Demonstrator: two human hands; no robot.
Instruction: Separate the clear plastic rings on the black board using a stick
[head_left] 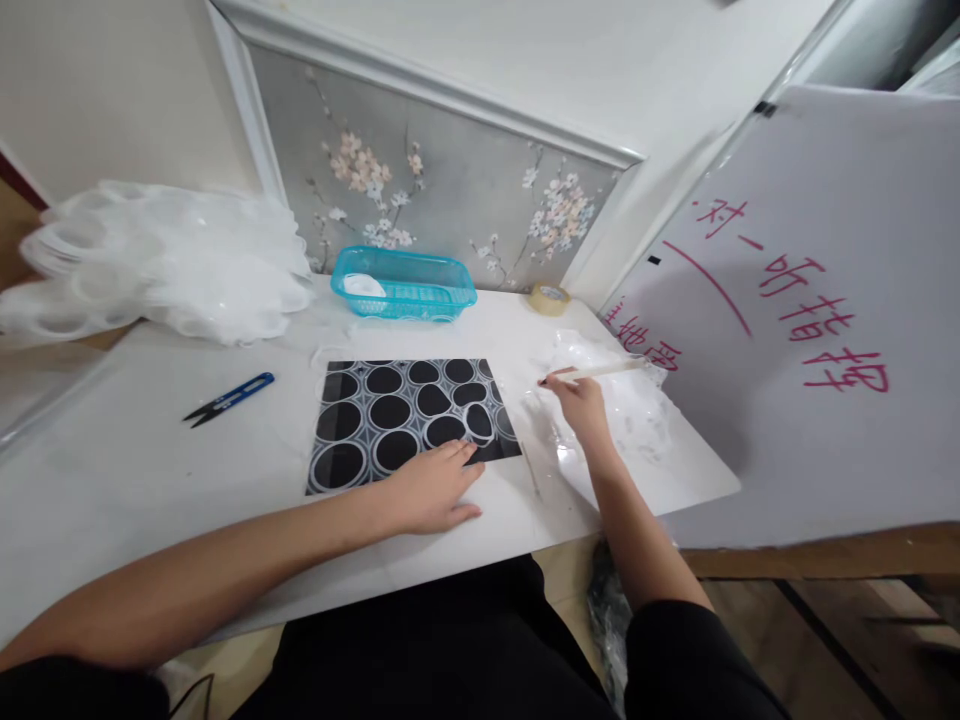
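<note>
A black sheet [375, 448] patterned with dark ovals and pale rims lies on the white table. My left hand [435, 488] rests flat at its lower right edge, fingers stretched and apart. Beside those fingertips, a loose-looking white ring [491, 432] lies on the sheet. My right hand [579, 400] is to the right of the sheet, closed round a slim white pen-like stick [611, 369]. The stick slants up to the right, and a small dark tip shows by the fingers. Crumpled clear plastic [622, 415] lies under and beside this hand.
Blue thread snips [238, 396] lie left of the sheet. Behind are a teal basket [405, 270] with white pieces, a tape roll [549, 298] and a heap of white rings [180, 265]. A framed floral panel [450, 150] and a written-on whiteboard [847, 220] border the table [247, 470].
</note>
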